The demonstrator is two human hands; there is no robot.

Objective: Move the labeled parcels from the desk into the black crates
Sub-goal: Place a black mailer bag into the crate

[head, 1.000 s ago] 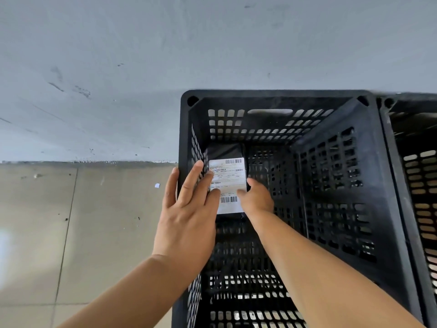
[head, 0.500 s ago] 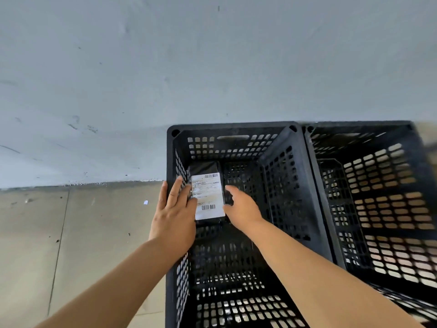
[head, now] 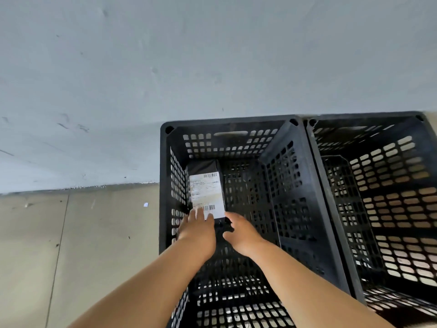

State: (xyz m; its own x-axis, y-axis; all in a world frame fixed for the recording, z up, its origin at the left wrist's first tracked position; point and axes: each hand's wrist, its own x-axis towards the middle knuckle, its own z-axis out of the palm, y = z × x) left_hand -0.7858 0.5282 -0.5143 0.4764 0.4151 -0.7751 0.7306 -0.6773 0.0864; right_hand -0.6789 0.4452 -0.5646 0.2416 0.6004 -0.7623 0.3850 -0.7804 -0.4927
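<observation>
where barcodes show, label (head: 206, 194) blurred.

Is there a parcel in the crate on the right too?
No, the right crate shows only its bare slotted walls and floor, while the one parcel in view lies in the left crate.

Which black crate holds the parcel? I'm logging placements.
The left crate, the one both hands reach into: the labeled parcel lies by its left wall. No parcel shows in the right crate.

White shipping label (head: 206, 194) on the black parcel (head: 205, 167) — barcodes top and bottom, print illegible.
</observation>
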